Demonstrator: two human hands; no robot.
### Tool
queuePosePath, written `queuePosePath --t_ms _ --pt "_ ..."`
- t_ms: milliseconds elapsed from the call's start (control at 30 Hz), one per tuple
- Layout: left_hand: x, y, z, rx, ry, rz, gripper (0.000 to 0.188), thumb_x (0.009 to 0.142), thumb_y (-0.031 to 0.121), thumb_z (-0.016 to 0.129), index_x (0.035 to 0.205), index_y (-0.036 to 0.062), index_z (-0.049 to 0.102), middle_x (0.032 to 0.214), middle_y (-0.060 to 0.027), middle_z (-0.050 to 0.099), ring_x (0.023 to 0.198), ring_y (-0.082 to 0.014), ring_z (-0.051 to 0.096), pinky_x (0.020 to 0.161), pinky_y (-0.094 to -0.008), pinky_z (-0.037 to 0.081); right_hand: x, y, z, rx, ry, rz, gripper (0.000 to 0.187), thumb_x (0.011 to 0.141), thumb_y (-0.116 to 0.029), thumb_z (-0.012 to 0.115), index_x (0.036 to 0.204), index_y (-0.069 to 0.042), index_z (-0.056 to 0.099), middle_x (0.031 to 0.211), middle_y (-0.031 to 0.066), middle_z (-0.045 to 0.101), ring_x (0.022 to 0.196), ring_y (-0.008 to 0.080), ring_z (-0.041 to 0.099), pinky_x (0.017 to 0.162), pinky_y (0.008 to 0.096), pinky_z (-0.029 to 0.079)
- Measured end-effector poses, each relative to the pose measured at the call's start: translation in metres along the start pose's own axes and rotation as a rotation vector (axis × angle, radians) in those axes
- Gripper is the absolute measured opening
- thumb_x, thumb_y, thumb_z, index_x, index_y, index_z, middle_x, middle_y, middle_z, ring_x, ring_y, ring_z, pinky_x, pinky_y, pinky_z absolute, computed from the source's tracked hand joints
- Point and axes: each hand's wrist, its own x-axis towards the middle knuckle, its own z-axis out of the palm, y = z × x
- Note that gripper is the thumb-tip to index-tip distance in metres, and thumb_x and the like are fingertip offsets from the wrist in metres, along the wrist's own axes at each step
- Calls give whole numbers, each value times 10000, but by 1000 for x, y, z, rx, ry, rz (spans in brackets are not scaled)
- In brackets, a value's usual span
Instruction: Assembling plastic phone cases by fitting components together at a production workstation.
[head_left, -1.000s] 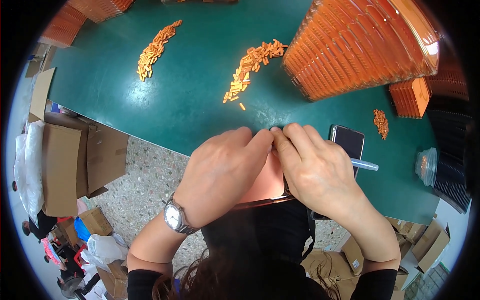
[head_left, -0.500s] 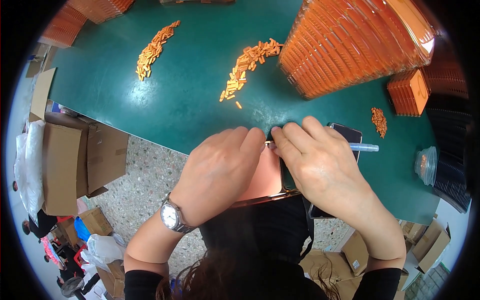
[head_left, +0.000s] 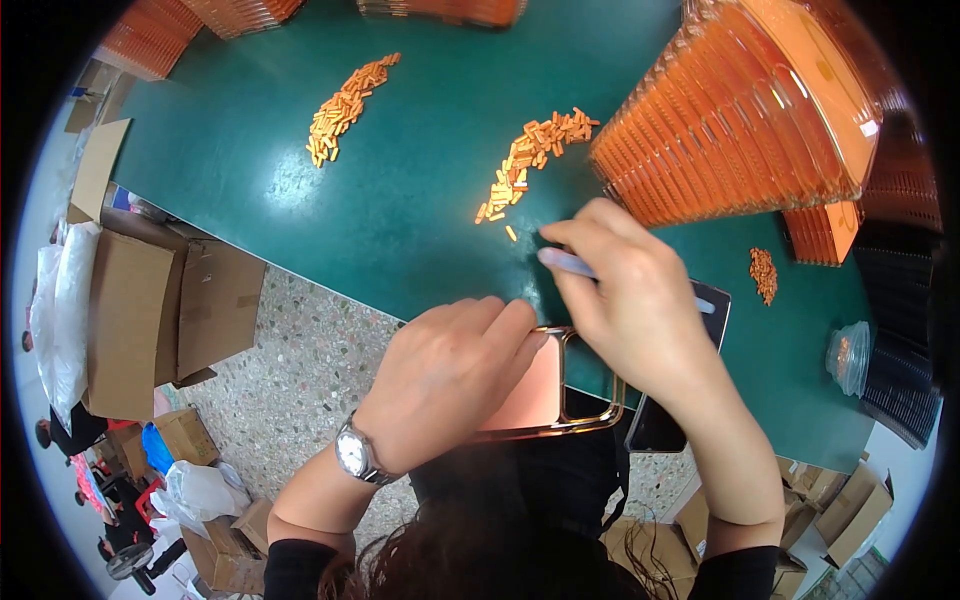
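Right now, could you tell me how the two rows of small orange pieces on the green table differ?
The left row lies farther from the hands, compact and unbroken; the right row lies near the right hand, looser, trailing stray pieces at its lower end. Both run diagonally and share the same orange.

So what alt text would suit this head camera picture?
Over a green table, the left hand holds an orange phone case while the right hand lifts a pale pen-like tool; small orange parts and stacked orange cases lie beyond.
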Motion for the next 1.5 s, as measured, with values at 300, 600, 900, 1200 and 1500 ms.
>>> queuePosePath --t_ms 300,600,900,1200,1500 --pt "-3 -13 -6 23 65 32 231 976 217 746 903 84 572 764 -75 592 703 -288 649 633 -419 538 20 -9 24 -202 -8 -113 107 895 -14 737 998 1 711 966 112 620 844 350 707 725 464 581" --pt "-3 -10 -10 -41 13 -45 161 998 172 723 935 58 628 810 -121 621 755 -343 650 653 -455 515 16 -8 14 -20 -62 -3 87 951 -39 706 1020 13 695 1004 157 664 869 379 703 765 441 562" --pt "2 -11 -10 -14 -10 -27 199 1013 211 686 946 68 564 779 -108 602 736 -333 666 628 -466 533 17 -4 7 -17 -92 -44 69 940 -41 695 967 13 662 943 157 617 811 372 658 750 453 545" --pt "8 -6 -15 -5 -73 -103 170 1040 165 649 950 42 574 855 -145 651 785 -389 659 662 -480 508 -21 7 -2 -60 -39 -386 168 815 -51 746 917 -35 613 937 109 568 807 303 666 647 417 575" --pt "7 -6 -12 59 -39 -25 180 1034 199 651 985 63 544 777 -114 621 739 -346 675 623 -483 520 -31 0 7 -260 -57 -339 226 785 -25 780 967 -39 646 942 101 615 816 282 683 645 400 567"
